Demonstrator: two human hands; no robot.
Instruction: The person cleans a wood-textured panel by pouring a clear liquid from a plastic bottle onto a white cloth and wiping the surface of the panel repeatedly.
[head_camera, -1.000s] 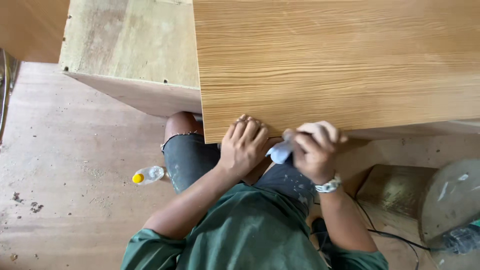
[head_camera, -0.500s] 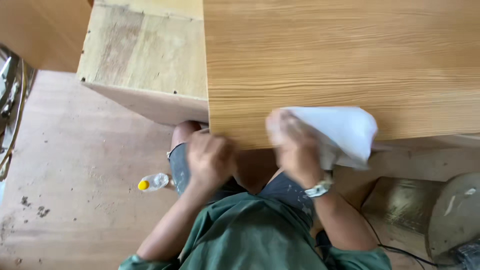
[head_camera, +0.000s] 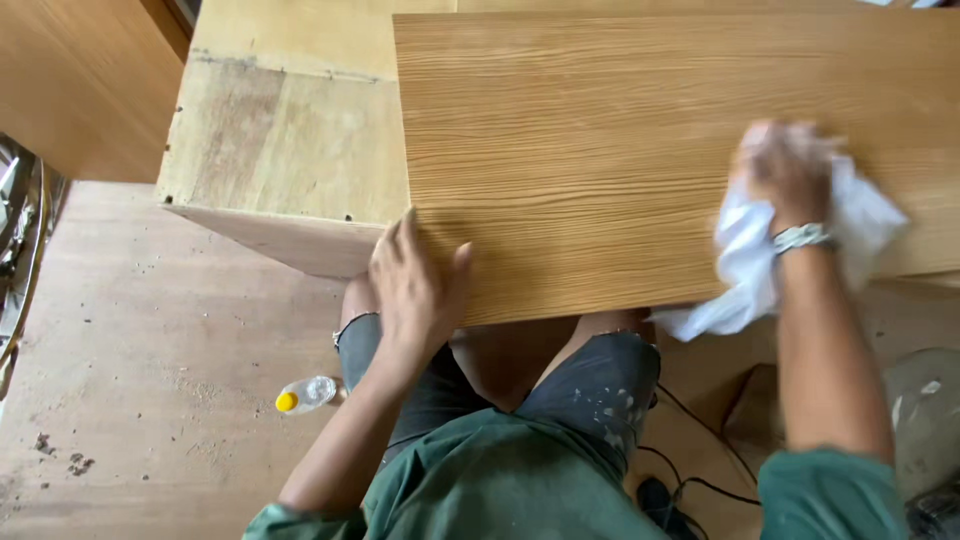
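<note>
Head view: since half a second ago the right hand (head_camera: 788, 175) has slid out along the wood-grain panel (head_camera: 620, 150), away from the near edge, carrying 1 white cloth (head_camera: 750, 270) bunched under closed fingers (motion blurs it). The cloth trails off the panel's edge below the wrist. The left hand (head_camera: 412, 280) lies flat with fingers loosely apart, pressing the panel's near corner; earlier it sat lower, over the knee. Below and left of it, 1 small clear bottle (head_camera: 305, 394) with a yellow cap lies on the floor; contents unclear.
</note>
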